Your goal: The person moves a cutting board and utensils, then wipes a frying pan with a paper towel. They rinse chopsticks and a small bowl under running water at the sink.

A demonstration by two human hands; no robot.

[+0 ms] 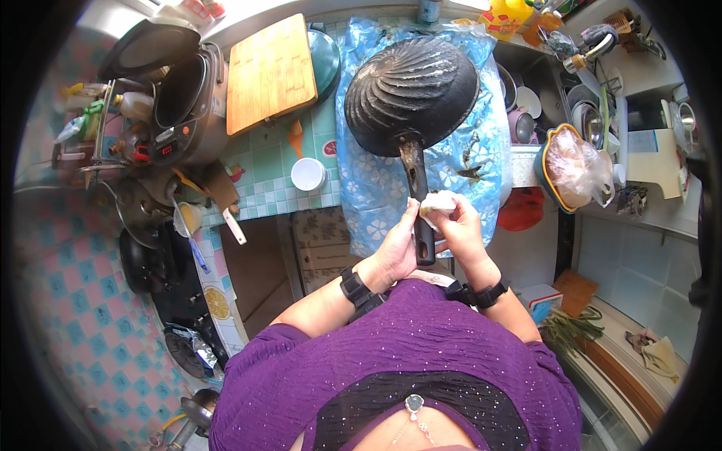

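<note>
A black frying pan (409, 93) lies bottom up on a blue flowered plastic sheet (372, 186), its swirled base streaked with whitish and brown residue. Its handle points towards me, and the metal joint is stained. My left hand (396, 245) grips the handle from the left side. On the other side, my right hand (463, 228) pinches a crumpled white cloth or paper wad (437, 207) against the handle. Brown smears and dark bits mark the sheet. Left of it, a round white tub (308, 174) stands on the tiled counter near an orange spatula (295, 139).
A wooden cutting board (273, 73) and an open multicooker (189, 118) stand at left. A cleaver's white handle (234, 225) juts over the counter edge. At right are a sink (541, 67) holding dishes and a yellow-rimmed basin (550, 186) with a plastic bag.
</note>
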